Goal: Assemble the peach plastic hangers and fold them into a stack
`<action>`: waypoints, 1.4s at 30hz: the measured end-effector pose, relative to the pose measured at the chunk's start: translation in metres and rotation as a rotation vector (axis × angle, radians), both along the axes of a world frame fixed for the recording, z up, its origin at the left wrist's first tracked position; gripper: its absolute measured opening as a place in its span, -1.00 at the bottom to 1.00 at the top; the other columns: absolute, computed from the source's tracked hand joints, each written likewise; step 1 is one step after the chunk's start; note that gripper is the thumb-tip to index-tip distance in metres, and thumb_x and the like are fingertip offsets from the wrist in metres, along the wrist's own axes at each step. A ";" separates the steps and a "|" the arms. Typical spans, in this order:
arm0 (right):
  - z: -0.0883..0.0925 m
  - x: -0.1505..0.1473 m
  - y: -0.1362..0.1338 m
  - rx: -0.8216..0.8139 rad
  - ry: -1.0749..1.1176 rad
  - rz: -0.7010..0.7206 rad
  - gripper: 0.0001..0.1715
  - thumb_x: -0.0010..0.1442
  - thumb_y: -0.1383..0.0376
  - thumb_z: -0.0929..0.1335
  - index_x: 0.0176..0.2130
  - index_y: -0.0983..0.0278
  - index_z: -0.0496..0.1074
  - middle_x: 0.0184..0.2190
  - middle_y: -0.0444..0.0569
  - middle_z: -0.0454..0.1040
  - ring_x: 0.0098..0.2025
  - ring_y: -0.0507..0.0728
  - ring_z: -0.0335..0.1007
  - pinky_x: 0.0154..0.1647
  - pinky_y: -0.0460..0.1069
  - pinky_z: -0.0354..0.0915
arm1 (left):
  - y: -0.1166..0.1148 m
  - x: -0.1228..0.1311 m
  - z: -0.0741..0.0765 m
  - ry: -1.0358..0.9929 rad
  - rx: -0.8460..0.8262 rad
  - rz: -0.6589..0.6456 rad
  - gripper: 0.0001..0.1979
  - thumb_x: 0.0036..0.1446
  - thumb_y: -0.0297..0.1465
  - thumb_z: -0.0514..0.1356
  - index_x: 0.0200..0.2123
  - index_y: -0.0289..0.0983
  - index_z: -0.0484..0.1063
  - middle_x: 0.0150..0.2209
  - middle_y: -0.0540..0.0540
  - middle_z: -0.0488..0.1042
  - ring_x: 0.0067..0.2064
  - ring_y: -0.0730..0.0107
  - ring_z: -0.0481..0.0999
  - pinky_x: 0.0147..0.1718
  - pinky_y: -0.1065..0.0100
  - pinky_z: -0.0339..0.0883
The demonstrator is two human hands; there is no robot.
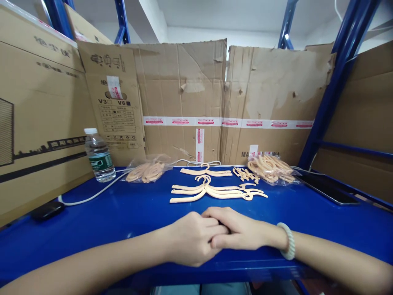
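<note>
You're clasping left hand and right hand, fingers curled together, while the hangers are lying just beyond on the tabletop, looking light, stiff, maybe slick, probably best pinched below the hooks.

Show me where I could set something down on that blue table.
Bare at left, between cable and hangers; at right, between hangers and tablet. Bags and small pieces crowd the back. Left hand and right hand fill the front middle.

You've got "V3" and "V6" on the printed carton — V6 square filled; partly covered "MA" on right cardboard.
</note>
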State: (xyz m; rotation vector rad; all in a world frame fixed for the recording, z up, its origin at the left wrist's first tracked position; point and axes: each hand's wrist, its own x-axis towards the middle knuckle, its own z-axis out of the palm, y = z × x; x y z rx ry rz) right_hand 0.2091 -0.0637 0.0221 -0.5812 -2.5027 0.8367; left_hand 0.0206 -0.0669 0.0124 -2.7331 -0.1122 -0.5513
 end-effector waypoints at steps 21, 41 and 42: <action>-0.007 0.009 0.020 -0.541 0.127 0.096 -0.62 0.14 0.07 0.38 -0.36 0.34 0.28 -0.47 -0.19 0.20 -0.44 -0.04 0.08 -0.44 -0.13 0.06 | 0.009 0.000 -0.002 0.081 -0.028 0.018 -0.79 0.17 -0.40 0.05 -0.14 -0.25 0.37 -0.34 -0.08 0.45 -0.27 0.29 0.42 -0.43 0.33 0.34; -0.005 0.013 0.025 -0.584 0.096 0.081 -0.61 0.16 0.08 0.37 -0.21 0.37 0.41 -0.46 -0.13 0.34 -0.45 -0.02 0.23 -0.39 -0.11 0.18 | 0.008 0.000 0.002 0.125 -0.106 0.054 -0.76 0.20 -0.38 0.04 -0.08 -0.25 0.36 -0.22 -0.10 0.47 -0.17 0.28 0.42 -0.31 0.31 0.35; -0.004 0.014 0.025 -0.570 0.081 0.090 -0.61 0.16 0.07 0.37 -0.21 0.37 0.40 -0.45 -0.13 0.34 -0.44 -0.01 0.24 -0.39 -0.11 0.18 | 0.008 -0.001 0.003 0.131 -0.103 0.054 -0.76 0.20 -0.38 0.04 -0.08 -0.25 0.36 -0.23 -0.10 0.47 -0.17 0.27 0.42 -0.31 0.30 0.35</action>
